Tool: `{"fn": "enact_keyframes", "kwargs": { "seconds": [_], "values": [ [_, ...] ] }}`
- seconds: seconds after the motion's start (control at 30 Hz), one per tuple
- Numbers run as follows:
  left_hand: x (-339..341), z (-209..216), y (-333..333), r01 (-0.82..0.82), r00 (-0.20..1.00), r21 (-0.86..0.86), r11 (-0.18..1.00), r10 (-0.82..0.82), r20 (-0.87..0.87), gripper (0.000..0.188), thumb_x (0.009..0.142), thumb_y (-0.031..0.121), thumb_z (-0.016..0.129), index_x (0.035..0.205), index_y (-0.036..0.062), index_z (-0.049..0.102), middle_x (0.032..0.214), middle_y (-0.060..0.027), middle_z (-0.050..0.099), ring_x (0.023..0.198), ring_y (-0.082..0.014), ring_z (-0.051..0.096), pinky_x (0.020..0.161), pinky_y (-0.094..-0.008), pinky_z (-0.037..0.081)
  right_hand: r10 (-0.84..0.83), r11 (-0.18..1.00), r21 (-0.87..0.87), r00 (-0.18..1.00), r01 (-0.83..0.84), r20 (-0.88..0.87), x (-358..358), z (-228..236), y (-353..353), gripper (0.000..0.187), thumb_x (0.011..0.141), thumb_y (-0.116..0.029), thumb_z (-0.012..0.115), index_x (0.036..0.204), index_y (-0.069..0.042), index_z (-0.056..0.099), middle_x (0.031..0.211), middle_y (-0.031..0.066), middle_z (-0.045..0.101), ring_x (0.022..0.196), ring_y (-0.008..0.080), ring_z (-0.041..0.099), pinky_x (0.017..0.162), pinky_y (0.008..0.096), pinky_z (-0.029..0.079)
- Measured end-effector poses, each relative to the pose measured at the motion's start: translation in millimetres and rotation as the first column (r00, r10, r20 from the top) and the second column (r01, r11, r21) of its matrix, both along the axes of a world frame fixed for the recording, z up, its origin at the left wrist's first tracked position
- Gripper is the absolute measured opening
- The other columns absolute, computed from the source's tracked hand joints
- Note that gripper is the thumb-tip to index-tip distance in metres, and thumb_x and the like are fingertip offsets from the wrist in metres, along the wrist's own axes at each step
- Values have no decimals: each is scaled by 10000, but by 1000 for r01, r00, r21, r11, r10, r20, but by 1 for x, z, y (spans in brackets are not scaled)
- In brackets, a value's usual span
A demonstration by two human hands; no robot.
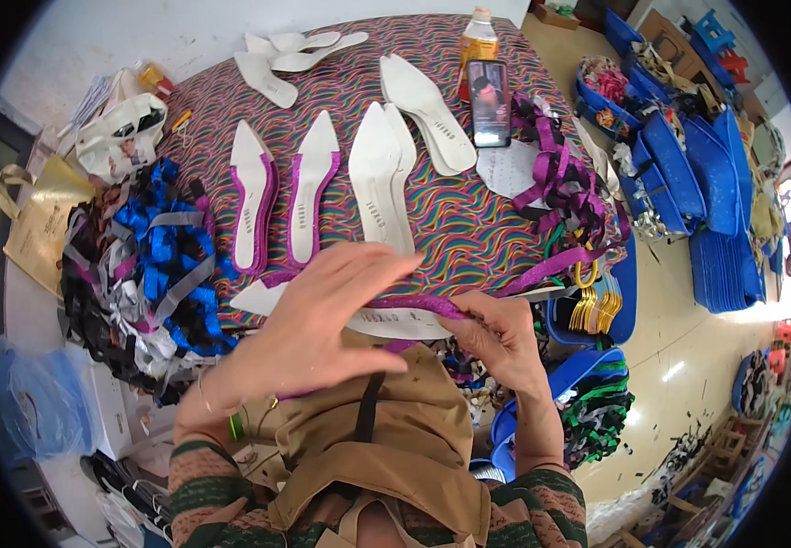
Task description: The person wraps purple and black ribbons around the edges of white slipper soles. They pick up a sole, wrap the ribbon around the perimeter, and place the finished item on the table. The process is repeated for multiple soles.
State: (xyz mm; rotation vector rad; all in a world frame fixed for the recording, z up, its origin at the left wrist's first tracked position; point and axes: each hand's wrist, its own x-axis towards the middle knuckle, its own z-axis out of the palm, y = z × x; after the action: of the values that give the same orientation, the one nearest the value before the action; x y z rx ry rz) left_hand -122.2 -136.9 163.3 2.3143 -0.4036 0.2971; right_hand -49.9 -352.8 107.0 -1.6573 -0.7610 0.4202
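A white pointed shoe insole lies crosswise at the near edge of the table, its tip to the left. A purple glitter strip runs along its far edge and trails off to the right. My right hand pinches the strip against the insole's heel end. Over the insole's middle, my left hand is open, fingers stretched and thumb apart, hiding part of it. Just beyond are two groups of purple-edged insoles, a stack and another. Plain white insoles lie beside them.
A phone leans on a drink bottle at the back. Purple strips heap at the right; blue and black strips hang at the left. More white insoles lie far left. Blue bins stand on the floor, right.
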Motion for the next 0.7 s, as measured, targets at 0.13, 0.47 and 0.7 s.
{"fn": "enact_keyframes", "kwargs": {
  "seconds": [0.13, 0.47, 0.7],
  "values": [
    [14, -13, 18, 321, 794, 135, 937, -189, -577, 397, 798, 360, 714, 1010, 25, 680, 678, -205, 598, 686, -394, 611, 634, -459, 462, 151, 986, 61, 983, -158, 101, 2, 0, 6, 197, 799, -86, 739, 971, 6, 708, 777, 52, 677, 622, 106, 573, 518, 252, 413],
    [0, 29, 21, 231, 952, 568, 790, -62, -301, 291, 674, 50, 661, 964, 45, 633, 806, -99, 612, 786, -287, 615, 680, -401, 471, 474, 880, 277, 752, -387, -458, 27, -4, 9, 179, 829, -78, 732, 906, 73, 673, 806, 58, 690, 663, 100, 624, 593, 216, 457],
    [0, -4, 28, 266, 865, 342, 901, -67, -496, 192, 803, 121, 634, 940, -13, 650, 707, -190, 621, 651, -365, 623, 587, -450, 476, 48, 997, -55, 982, -59, -185, 50, 38, -27, 30, 814, 17, 711, 831, 19, 687, 706, 12, 645, 564, 31, 535, 481, 190, 389]
  ]
}}
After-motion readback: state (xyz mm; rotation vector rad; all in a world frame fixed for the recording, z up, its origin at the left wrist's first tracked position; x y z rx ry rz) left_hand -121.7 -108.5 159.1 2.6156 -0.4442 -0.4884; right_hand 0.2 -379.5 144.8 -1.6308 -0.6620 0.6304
